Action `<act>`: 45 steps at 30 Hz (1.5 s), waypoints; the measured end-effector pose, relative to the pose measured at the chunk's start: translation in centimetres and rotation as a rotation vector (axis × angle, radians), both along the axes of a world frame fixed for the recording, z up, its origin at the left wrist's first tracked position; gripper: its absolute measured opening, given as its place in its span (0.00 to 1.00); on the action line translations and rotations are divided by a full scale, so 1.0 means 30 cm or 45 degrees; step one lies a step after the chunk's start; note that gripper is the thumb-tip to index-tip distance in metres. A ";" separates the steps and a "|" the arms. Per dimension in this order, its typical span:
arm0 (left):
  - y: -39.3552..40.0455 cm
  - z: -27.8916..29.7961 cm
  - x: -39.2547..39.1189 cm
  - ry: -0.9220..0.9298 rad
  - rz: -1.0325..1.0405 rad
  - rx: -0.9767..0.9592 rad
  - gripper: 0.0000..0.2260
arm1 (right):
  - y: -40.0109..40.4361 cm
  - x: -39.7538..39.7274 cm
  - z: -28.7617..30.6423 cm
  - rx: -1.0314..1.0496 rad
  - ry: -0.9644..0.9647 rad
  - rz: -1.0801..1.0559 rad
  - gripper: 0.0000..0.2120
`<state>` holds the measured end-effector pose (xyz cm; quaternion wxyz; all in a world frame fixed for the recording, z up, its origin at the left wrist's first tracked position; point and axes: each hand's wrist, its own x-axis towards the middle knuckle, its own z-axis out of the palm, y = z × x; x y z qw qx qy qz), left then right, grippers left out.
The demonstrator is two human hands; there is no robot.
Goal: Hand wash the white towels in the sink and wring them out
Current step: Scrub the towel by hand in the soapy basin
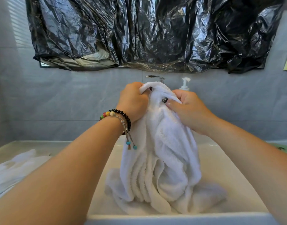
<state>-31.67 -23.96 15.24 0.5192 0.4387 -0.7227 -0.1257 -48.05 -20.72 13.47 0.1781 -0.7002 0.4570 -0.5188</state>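
A white terry towel [162, 153] hangs in folds over the white rectangular sink [223, 168], its lower end bunched on the sink floor. My left hand [133, 101] grips the towel's top edge from the left, with bead bracelets on that wrist. My right hand [186, 108] grips the same top edge from the right, fingers curled into the cloth. Both hands hold the towel up in front of the chrome tap [155, 77], which the towel partly hides.
Another white towel [18, 168] lies on the counter at the left. A white pump bottle [185, 84] stands behind the sink, to the right of the tap. Black plastic sheeting [152, 33] covers the wall above. Grey tiles back the counter.
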 end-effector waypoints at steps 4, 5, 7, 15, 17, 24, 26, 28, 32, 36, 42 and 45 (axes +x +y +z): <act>0.030 0.016 -0.015 0.045 -0.078 0.142 0.15 | 0.002 0.018 0.019 -0.198 0.082 -0.231 0.27; 0.039 0.014 -0.020 0.106 -0.114 0.197 0.13 | 0.004 0.028 0.018 -0.211 0.076 -0.257 0.28; 0.055 0.003 -0.029 0.266 -0.184 0.296 0.11 | 0.005 0.043 0.002 -0.171 0.013 -0.231 0.29; 0.040 -0.007 0.004 0.708 -0.421 0.492 0.09 | 0.000 0.013 0.002 0.007 0.124 0.000 0.08; 0.038 -0.012 0.010 0.581 -0.433 0.438 0.05 | 0.002 0.021 0.025 -0.127 0.095 -0.211 0.20; 0.061 -0.043 0.038 -0.132 -0.570 0.839 0.17 | 0.002 0.005 0.005 -0.226 -0.172 -0.210 0.28; 0.042 -0.052 0.044 -0.145 -0.551 0.764 0.18 | -0.014 -0.006 0.002 -0.143 -0.185 -0.152 0.25; 0.024 -0.059 0.045 -0.061 -0.498 0.636 0.12 | -0.021 -0.020 -0.001 0.014 -0.190 -0.058 0.15; 0.019 -0.057 0.035 0.071 -0.328 0.425 0.06 | -0.010 -0.019 -0.019 0.371 -0.240 0.292 0.11; 0.033 -0.041 0.021 0.175 -0.279 0.375 0.11 | -0.002 0.012 0.010 0.112 -0.138 -0.039 0.11; 0.053 -0.050 0.017 0.243 -0.495 0.589 0.08 | -0.018 0.041 0.007 -0.029 -0.244 -0.171 0.20; 0.051 -0.063 0.031 0.161 -0.679 0.735 0.07 | -0.025 0.021 0.015 -0.047 -0.421 -0.219 0.15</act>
